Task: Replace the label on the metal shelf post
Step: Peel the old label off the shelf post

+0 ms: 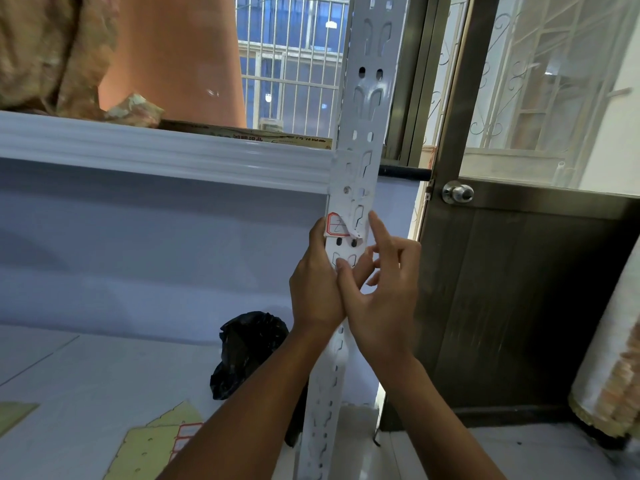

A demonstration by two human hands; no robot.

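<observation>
Both forearms reached up side by side. The left grip curled round the post. The right grip held its index finger straight up, the others loosely bent.

On one post are counted one label, one left hand and one right hand; left of it, one bag.

The small red-bordered label on the metal shelf post carries one handwritten sign. It looks like a "Z" or a "2", and I cannot tell which. Left of the post, a little higher, a cardboard strip has printed characters, too blurred to read.
</observation>
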